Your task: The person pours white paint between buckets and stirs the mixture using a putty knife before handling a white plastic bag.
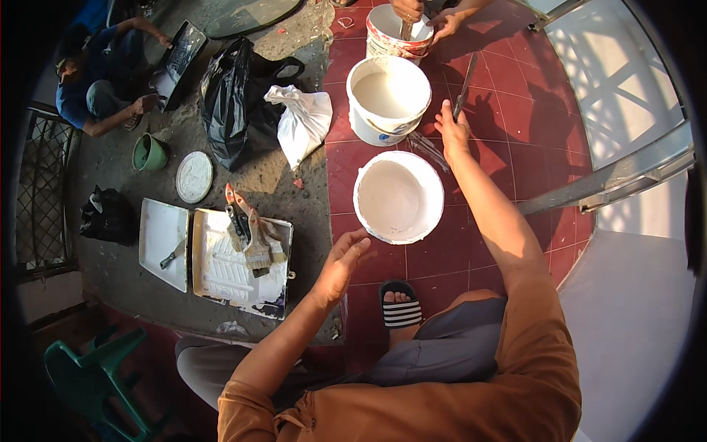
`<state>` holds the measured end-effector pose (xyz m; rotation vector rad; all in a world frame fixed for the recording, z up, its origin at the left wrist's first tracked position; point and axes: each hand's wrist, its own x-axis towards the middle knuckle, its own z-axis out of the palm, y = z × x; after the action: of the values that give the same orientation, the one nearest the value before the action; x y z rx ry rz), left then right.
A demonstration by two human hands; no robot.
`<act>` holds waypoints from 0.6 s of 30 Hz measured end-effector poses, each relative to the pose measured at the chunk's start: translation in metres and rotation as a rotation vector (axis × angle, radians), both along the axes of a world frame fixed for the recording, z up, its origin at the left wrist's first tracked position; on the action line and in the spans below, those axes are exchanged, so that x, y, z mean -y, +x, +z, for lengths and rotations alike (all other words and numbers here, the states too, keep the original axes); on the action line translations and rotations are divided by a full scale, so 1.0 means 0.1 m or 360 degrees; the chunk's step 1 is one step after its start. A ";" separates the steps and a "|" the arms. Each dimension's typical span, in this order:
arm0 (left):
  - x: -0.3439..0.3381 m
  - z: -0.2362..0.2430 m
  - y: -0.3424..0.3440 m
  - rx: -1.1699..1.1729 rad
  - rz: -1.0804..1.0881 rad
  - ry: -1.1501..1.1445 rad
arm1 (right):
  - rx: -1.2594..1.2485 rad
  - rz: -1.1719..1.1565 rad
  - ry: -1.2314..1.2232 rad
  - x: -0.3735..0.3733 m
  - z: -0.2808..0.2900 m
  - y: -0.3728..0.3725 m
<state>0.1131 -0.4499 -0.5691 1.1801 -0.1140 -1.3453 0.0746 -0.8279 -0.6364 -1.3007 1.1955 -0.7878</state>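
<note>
Red tiles (pixel 449 259), white bucket (pixel 398 168) at frame centre

Left hand (pixel 345 261) curls by its lower-left rim, contact unclear; right hand (pixel 454 132), upper right of centre, pinches a dark stick (pixel 466 82). Steadying the rim and keeping the stick clear of the upper bucket (pixel 368 127) should help.

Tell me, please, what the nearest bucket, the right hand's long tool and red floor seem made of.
Nearest bucket: probably matte plastic, by its smooth round wall. Long tool: perhaps dull metal, being thin and grey, but unclear. Red floor: likely satin ceramic, with grout lines.
</note>
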 end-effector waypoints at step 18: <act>0.52 -0.02 -0.28 -0.0112 -0.0077 -0.0073 | 0.0366 0.0327 0.0268 0.21 0.81 0.17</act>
<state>0.0856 -0.5018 -0.5711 1.0967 -0.1230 -1.4176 0.0920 -0.8488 -0.5555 -1.1398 0.9085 -0.6530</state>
